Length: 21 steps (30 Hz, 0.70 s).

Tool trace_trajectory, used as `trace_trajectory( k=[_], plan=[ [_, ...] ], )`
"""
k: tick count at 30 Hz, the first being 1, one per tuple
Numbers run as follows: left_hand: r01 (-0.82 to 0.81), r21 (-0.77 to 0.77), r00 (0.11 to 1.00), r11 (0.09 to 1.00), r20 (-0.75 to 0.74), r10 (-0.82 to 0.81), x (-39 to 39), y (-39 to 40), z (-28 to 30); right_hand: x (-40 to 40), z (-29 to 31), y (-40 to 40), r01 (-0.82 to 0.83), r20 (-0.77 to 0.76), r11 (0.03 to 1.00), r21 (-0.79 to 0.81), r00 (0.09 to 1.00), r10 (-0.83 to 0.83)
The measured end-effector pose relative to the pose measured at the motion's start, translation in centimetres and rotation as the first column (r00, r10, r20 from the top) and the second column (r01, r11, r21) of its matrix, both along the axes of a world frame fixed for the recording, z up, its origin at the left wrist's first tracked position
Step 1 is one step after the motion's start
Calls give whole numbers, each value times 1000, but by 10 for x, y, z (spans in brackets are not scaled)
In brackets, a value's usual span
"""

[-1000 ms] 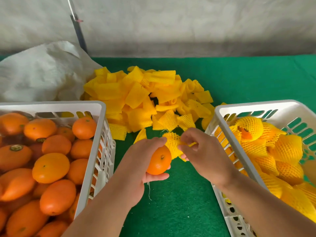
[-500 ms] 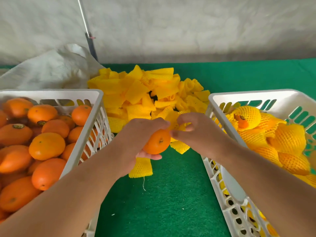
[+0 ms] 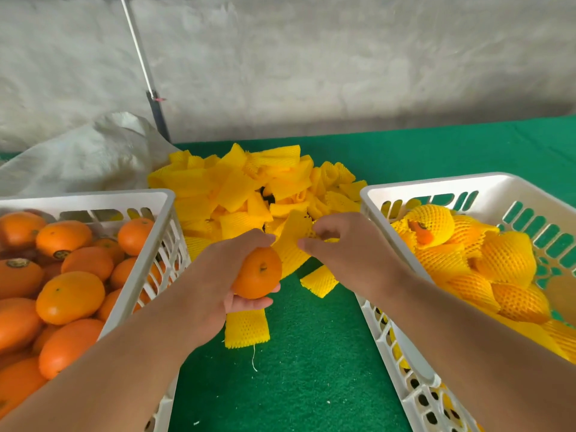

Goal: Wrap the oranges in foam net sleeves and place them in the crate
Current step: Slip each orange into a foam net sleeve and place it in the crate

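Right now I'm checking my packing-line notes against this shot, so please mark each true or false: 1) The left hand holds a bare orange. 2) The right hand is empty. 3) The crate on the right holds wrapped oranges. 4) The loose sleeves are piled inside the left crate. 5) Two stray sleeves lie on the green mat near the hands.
1) True: the left hand grips an unwrapped orange.
2) False: the right hand pinches a yellow foam sleeve.
3) True: the right crate holds netted oranges.
4) False: the sleeve pile lies on the green mat; the left crate holds bare oranges.
5) True: one sleeve lies below the left hand, another beside it.
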<state>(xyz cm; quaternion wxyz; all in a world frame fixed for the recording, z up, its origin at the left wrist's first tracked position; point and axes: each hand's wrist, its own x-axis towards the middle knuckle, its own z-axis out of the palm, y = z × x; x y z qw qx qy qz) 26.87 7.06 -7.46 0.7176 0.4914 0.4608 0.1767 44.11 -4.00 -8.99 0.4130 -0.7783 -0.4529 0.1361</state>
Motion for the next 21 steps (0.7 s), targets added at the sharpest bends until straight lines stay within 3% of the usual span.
trace_trajectory(
  k=[7, 13, 21],
  plan=[
    [-75, -169, 984, 983, 149, 101, -7, 2, 3, -4, 2, -2, -65, -131, 998, 0, 989, 64],
    [-82, -155, 970, 984, 213, 114, -6, 3, 4, -7, 4, -2, -249, -361, 966, -64, 909, 210],
    [-129, -110, 941, 986, 300, 156, -3, 3, 3, -6, 6, -3, -243, -433, 970, -6, 875, 217]
  ],
)
